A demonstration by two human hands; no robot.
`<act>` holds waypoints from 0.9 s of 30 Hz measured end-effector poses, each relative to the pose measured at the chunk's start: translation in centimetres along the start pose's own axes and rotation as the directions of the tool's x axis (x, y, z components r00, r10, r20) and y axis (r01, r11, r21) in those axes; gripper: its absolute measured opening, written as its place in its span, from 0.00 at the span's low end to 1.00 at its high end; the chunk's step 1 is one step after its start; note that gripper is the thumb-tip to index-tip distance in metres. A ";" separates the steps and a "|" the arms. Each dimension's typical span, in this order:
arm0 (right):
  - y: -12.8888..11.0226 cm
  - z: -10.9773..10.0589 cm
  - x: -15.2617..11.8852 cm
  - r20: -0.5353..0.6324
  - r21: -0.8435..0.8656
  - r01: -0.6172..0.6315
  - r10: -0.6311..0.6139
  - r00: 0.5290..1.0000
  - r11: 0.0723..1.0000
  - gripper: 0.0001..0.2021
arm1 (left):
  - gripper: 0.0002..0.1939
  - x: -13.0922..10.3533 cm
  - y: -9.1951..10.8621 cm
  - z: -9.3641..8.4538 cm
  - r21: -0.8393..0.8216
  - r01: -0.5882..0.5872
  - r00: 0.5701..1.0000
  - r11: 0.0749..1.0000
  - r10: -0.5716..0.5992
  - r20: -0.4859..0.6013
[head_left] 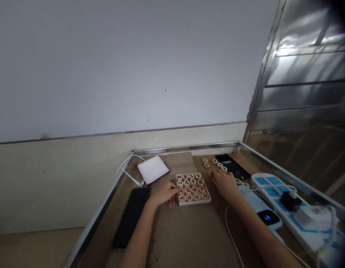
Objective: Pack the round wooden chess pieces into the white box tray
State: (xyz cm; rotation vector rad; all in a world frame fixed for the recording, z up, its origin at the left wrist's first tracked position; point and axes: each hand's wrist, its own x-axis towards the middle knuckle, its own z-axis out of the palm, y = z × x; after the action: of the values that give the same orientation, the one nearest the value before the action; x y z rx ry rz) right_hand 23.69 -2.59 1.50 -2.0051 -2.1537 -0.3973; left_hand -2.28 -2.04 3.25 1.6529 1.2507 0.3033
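Note:
A shallow white box [195, 203] holds rows of round wooden xiangqi pieces [193, 182], with black characters toward the back and red ones toward the front. My left hand [167, 193] is closed at the box's left side, its thumb over the rim and its other fingers lower down beside the wall. Right of the box, my right hand [224, 182] reaches down to the table with bent fingers. A pale piece shows partly at its fingertips; the hand hides most of it. Several loose xiangqi pieces [220, 165] lie just beyond and beside this hand.
A white-faced box lid [153, 169] lies behind my left hand. A black phone [132, 217] sits at left with a white cable. On the right are another dark phone [234, 166], a light-blue device with a lit display [269, 217] and a power strip [273, 191]. A metal rim [186, 149] edges the table.

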 end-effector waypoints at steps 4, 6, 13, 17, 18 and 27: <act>-1.2 -1.4 -0.2 0.036 0.003 -0.016 0.016 0.999 1.000 0.11 | 0.17 0.1 -0.1 0.0 -0.025 -0.003 1.000 1.000 0.003 0.019; -1.4 -1.7 -0.1 0.070 0.019 -0.012 0.011 0.997 1.000 0.13 | 0.17 0.2 -0.2 -0.1 -0.040 -0.009 1.000 0.999 0.009 0.022; -1.9 -2.5 0.5 -0.120 0.433 0.028 0.027 0.992 0.901 0.12 | 0.18 0.3 -0.1 -0.3 -0.042 0.000 0.997 0.999 0.003 0.071; -4.4 -2.4 -0.1 -0.152 0.747 0.320 -0.320 0.935 0.582 0.13 | 0.18 0.2 0.1 -0.3 -0.041 0.012 0.997 0.999 -0.009 0.076; -5.2 -2.2 -0.3 -0.162 0.766 0.371 -0.402 0.901 0.524 0.12 | 0.17 0.2 0.2 -0.2 -0.042 0.018 0.997 0.999 -0.015 0.074; -7.7 -1.5 -1.3 -0.233 0.676 0.472 -0.443 0.865 0.565 0.13 | 0.23 0.0 0.6 -0.4 -0.036 0.046 0.997 0.998 -0.044 0.063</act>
State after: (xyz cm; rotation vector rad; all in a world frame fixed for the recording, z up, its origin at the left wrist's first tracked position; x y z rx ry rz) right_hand 16.10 -4.78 1.93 -0.9805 -2.2738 0.3362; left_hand -2.23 -1.76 3.89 1.5886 1.2269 0.2450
